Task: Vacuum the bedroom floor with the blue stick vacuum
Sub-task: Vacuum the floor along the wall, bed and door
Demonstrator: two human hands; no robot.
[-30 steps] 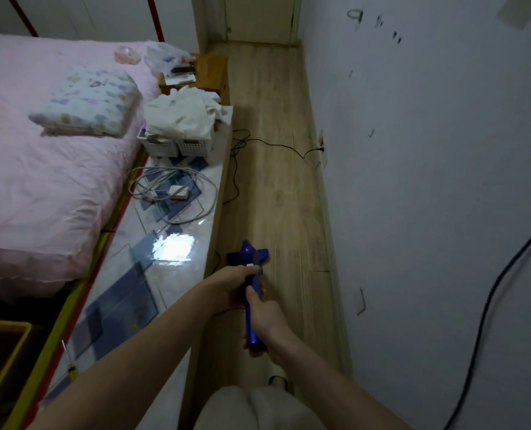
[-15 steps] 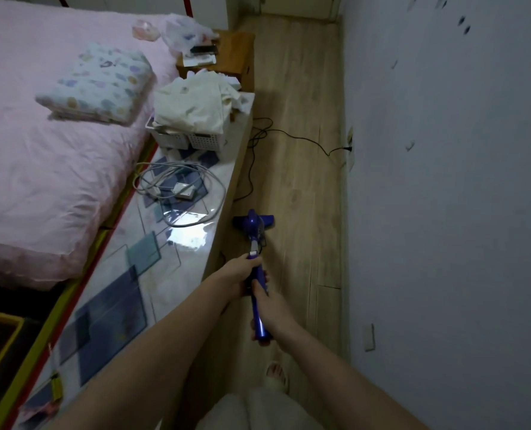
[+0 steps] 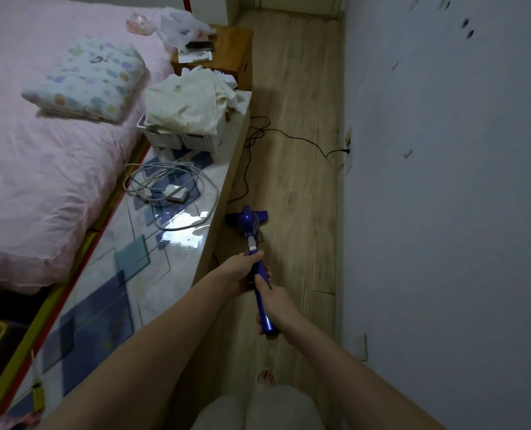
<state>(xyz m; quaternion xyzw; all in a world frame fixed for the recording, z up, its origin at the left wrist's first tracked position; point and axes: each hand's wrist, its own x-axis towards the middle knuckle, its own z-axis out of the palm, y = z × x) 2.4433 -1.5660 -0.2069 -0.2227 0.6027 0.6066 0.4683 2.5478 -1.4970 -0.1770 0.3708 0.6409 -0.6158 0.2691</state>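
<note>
Here, nearest you, your pale trousers fill the bottom edge at 6 o'clock, cut off by the frame, with the toes of one foot point(image 3: 265, 377) just showing above them. Both forearms reach forward. Your right hand point(image 3: 275, 301) curls around the lower shaft of the blue stick vacuum point(image 3: 259, 268); your left hand point(image 3: 239, 270) grips it just beyond, its fingers hidden behind the shaft. The handle's end is covered by your right wrist. Further out, the vacuum's floor head point(image 3: 248, 216) rests on the wooden floor point(image 3: 292, 169), close beside a patterned low ledge point(image 3: 112, 290) at 9 o'clock. Coiled grey cable point(image 3: 171, 189) lies on the ledge. Beyond, a white basket point(image 3: 183, 139) holds crumpled cloth. A black cord point(image 3: 292, 138) runs toward the wall point(image 3: 444, 197) at 1 o'clock; its socket is too blurred to make out.
</note>
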